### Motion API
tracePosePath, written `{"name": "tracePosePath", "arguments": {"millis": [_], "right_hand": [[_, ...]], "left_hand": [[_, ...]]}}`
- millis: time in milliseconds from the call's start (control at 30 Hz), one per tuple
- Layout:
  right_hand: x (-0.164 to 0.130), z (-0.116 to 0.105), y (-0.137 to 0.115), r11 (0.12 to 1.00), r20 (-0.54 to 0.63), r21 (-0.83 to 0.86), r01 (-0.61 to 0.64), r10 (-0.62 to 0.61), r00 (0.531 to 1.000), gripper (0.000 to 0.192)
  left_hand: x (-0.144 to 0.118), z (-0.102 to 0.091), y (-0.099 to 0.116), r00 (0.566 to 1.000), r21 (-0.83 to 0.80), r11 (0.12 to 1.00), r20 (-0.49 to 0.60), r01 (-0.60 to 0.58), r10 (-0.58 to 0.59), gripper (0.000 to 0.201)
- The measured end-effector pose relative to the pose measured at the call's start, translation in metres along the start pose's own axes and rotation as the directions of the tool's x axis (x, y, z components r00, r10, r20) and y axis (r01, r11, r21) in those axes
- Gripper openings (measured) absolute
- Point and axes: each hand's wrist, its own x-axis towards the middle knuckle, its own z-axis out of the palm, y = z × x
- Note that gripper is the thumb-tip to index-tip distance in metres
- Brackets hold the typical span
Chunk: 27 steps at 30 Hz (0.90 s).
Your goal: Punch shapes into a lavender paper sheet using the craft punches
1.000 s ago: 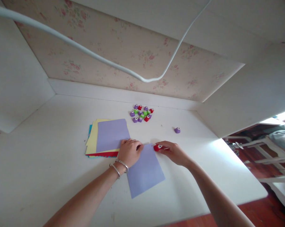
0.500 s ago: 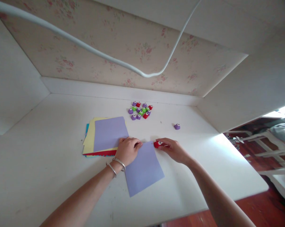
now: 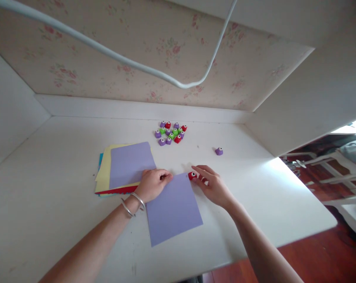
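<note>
A loose purple sheet of paper [image 3: 174, 212] lies at a slant on the white desk. My left hand [image 3: 154, 183] is closed on its upper left edge, with the fingertips pinched together there. Silver bangles circle that wrist. At the sheet's upper right corner sits a small red craft paper punch [image 3: 192, 175] with a white and black button. The thumb of my right hand [image 3: 211, 184] touches the punch, and the index finger reaches just above it. A tiny mark shows on the paper beside the punch; whether the corner is inside its slot I cannot tell.
Left of my hands lies a paper stack [image 3: 102, 181] in yellow, red and blue, topped by another purple sheet [image 3: 130, 165]. Several purple, green and red punches [image 3: 172, 133] cluster near the back wall. One purple punch [image 3: 219, 151] stands alone at right. A white cable [image 3: 121, 59] hangs overhead.
The red punch has turned so its button faces me more, still by the sheet's corner. My right index finger has lifted off it somewhat. The sheet has turned slightly; the camera view has shifted.
</note>
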Motion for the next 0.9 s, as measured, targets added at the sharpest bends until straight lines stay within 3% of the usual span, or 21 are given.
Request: {"name": "tracePosePath", "arguments": {"millis": [67, 133, 200, 300, 467, 767, 900], "right_hand": [[-0.006, 0.003, -0.007, 0.994, -0.117, 0.076, -0.077, 0.086, 0.989, 0.032], [-0.013, 0.007, -0.016, 0.958, -0.14, 0.225, -0.179, 0.213, 0.967, 0.029], [-0.017, 0.009, -0.025, 0.887, -0.051, 0.375, -0.27, 0.31, 0.949, 0.028], [-0.02, 0.012, -0.035, 0.77, 0.093, 0.531, -0.355, 0.363, 0.927, 0.032], [-0.017, 0.016, -0.034, 0.594, 0.176, 0.706, -0.385, 0.38, 0.908, 0.043], [-0.015, 0.027, -0.029, 0.64, 0.135, 0.677, -0.365, 0.38, 0.915, 0.038], [-0.014, 0.031, -0.026, 0.711, 0.024, 0.636, -0.299, 0.369, 0.929, 0.024]], "left_hand": [[0.0, 0.0, -0.001, 1.0, -0.009, 1.0, 0.003, -0.004, 0.004, 0.033], [-0.001, 0.001, -0.002, 1.0, -0.013, 1.0, 0.003, -0.009, 0.009, 0.034], [-0.001, 0.001, -0.002, 1.0, -0.018, 1.0, 0.0, -0.009, 0.009, 0.035], [-0.001, 0.0, -0.002, 1.0, -0.038, 0.999, 0.001, -0.011, 0.011, 0.035], [0.0, -0.002, 0.0, 1.0, -0.074, 0.997, 0.001, -0.004, 0.004, 0.032], [-0.002, -0.001, -0.001, 1.0, -0.097, 0.995, 0.003, -0.002, 0.003, 0.033], [-0.001, 0.0, -0.002, 1.0, -0.096, 0.995, -0.008, -0.006, 0.005, 0.034]]}}
